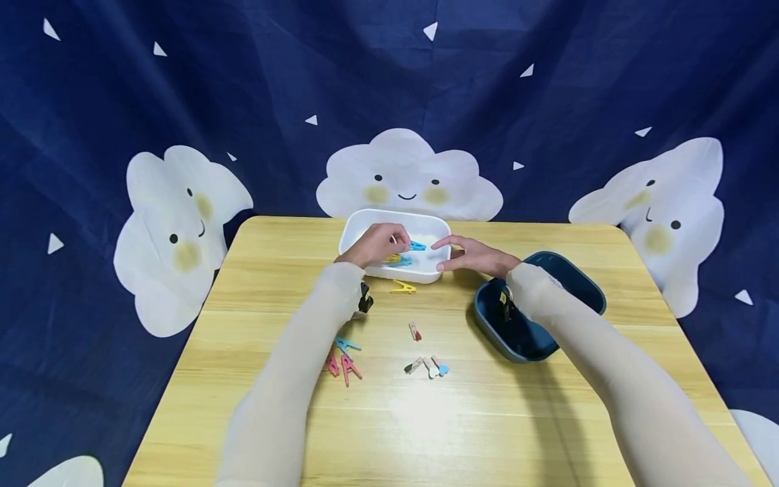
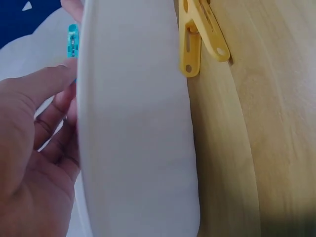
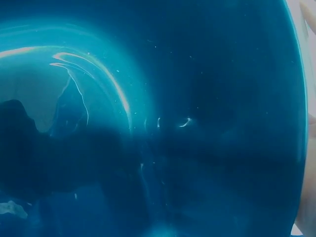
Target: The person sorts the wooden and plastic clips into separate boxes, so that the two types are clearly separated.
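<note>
The left hand pinches a blue clip over the white box, which could tip if the right hand, fingers spread at its rim, pressed too hard.

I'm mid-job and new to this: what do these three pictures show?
No machine here: a person works bare-handed. The wide picture comes from a head camera, the close ones from a camera on each wrist. The left hand pinches a blue clip over the white tray, which holds other clips; the right hand is at that tray's right end. On the wooden table lie a yellow clip, pink clips, another blue clip and small wooden clips. The dark blue bin at right fills most of the right wrist picture.
</note>
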Motion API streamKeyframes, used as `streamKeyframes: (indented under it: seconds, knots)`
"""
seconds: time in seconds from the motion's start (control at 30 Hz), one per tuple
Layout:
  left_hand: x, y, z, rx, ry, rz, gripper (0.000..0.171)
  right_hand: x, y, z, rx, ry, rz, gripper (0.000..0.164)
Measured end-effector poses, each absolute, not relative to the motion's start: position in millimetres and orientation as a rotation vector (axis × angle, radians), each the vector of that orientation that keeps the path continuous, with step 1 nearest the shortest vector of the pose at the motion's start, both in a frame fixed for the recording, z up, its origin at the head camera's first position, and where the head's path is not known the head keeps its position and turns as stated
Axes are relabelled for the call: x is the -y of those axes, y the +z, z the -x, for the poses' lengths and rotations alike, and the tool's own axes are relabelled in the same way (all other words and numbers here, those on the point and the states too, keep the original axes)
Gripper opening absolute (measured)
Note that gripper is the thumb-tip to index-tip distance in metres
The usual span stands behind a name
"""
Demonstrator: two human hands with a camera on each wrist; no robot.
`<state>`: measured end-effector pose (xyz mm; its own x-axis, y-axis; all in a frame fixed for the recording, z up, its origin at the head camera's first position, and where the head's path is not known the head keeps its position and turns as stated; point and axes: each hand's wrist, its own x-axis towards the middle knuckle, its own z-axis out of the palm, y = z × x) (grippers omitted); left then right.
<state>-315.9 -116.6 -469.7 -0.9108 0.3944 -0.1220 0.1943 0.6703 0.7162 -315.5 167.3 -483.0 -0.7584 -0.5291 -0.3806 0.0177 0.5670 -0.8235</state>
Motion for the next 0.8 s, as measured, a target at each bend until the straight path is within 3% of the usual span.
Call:
streamKeyframes:
  seconds: [0.33, 0.8]
  knots:
    - [112.5, -480.4, 325.1, -2.622, 0.945, -0.341, 0.004, -167.5, -482.5, 316.1, -2.187, -1.153, 0.398, 0.064]
    - [117.3, -481.8, 321.6, -2.679, 0.965, -0.397, 0.008, -167.5, -483.1, 316.2, -2.176, -1.170, 0.383, 0.066]
